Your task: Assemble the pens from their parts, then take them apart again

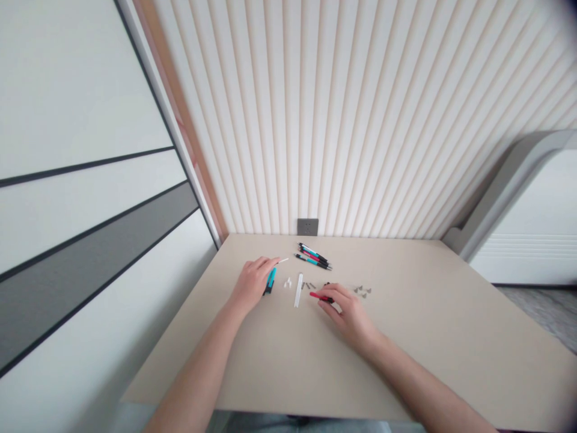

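My left hand (253,282) is closed, its fingertips pinching a thin white pen refill (283,260) that points right. Just beside and partly beneath that hand lie blue pen barrels (271,280) with black ends. Fingers of my right hand (346,308) are closed around a red pen barrel (319,296) with a black part; its far end is hidden by the fingers. Between the hands lie several white refills (298,290), small white pieces (288,282) and small grey springs (308,285). Right of my right hand are several grey cone-shaped tips (362,291).
Several whole pens (313,257) in black, blue and red lie grouped toward the back of the beige table (406,313). A ribbed wall with a dark socket (308,227) stands behind it. A white cabinet (90,228) is at the left, a grey-white headboard-like panel (532,204) at the right.
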`<state>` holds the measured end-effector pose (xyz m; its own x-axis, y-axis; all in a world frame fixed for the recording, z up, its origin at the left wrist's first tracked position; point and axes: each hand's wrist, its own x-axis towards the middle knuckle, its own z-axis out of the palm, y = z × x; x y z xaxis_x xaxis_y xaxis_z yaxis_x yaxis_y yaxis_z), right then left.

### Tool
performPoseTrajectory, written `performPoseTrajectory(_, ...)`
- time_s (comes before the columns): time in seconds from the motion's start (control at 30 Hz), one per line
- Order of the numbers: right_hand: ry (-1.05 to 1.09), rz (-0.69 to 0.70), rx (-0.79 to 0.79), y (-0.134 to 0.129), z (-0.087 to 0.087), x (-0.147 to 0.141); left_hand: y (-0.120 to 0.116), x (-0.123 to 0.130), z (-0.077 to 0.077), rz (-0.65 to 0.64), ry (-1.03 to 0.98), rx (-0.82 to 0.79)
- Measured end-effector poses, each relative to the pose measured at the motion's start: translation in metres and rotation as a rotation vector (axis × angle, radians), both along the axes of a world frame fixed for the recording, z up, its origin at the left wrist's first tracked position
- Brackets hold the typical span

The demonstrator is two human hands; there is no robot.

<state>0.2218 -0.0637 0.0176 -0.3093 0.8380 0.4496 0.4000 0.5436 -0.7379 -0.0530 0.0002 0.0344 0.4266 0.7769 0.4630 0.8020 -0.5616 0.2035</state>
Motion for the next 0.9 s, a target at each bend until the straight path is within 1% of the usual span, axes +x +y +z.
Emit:
performPoseTrajectory(0.1, 0.053, -0.095, -0.1, 0.003, 0.004, -0.004, 0.003, -0.006, -0.003, 0.036, -0.047, -0.016)
performPoseTrajectory(0.17, 0.075, -0.12, -0.175, 0.006, 0.01, -0.005, 0.004, -0.006, -0.005, 0.045, -0.079, -0.041)
performPoseTrajectory(0.2, 0.081, -0.126, -0.183, 0.007, 0.012, -0.005, 0.003, -0.005, -0.007, 0.046, -0.093, -0.053)
performPoseTrajectory(0.23, 0.084, -0.138, -0.162, 0.008, 0.015, -0.005, 0.002, -0.003, -0.008, 0.04, -0.099, -0.062)
performPoseTrajectory(0.3, 0.059, -0.161, -0.056, 0.009, 0.02, -0.002, -0.001, 0.002, -0.009, 0.004, -0.088, -0.067)
performPoseTrajectory(0.33, 0.013, -0.137, 0.0, 0.009, 0.022, 0.0, -0.003, 0.005, -0.01, -0.025, -0.069, -0.07)
performPoseTrajectory(0.4, -0.114, -0.017, 0.057, 0.008, 0.025, 0.003, -0.005, 0.01, -0.01, -0.072, -0.03, -0.071)
performPoseTrajectory(0.43, -0.147, 0.021, 0.05, 0.008, 0.026, 0.004, -0.006, 0.012, -0.01, -0.085, -0.016, -0.071)
performPoseTrajectory(0.47, -0.134, 0.014, 0.027, 0.008, 0.027, 0.004, -0.007, 0.014, -0.01, -0.09, -0.005, -0.068)
performPoseTrajectory(0.53, 0.024, -0.082, -0.069, 0.011, 0.027, 0.003, -0.008, 0.016, -0.009, -0.095, 0.005, -0.065)
performPoseTrajectory(0.57, 0.142, -0.106, -0.15, 0.012, 0.026, 0.001, -0.008, 0.017, -0.009, -0.1, 0.006, -0.066)
performPoseTrajectory(0.6, 0.275, -0.091, -0.246, 0.014, 0.024, -0.001, -0.009, 0.018, -0.008, -0.107, 0.006, -0.069)
performPoseTrajectory(0.7, 0.734, 0.082, -0.569, 0.02, 0.017, -0.007, -0.012, 0.021, -0.006, -0.144, 0.005, -0.089)
performPoseTrajectory(0.77, 1.025, 0.152, -0.729, 0.02, 0.013, -0.008, -0.015, 0.024, -0.005, -0.188, 0.013, -0.097)
performPoseTrajectory(0.83, 1.218, 0.218, -0.818, 0.019, 0.013, -0.007, -0.018, 0.028, -0.003, -0.248, 0.033, -0.1)
performPoseTrajectory(0.9, 1.331, 0.278, -0.845, 0.017, 0.015, -0.004, -0.022, 0.033, -0.002, -0.311, 0.066, -0.102)
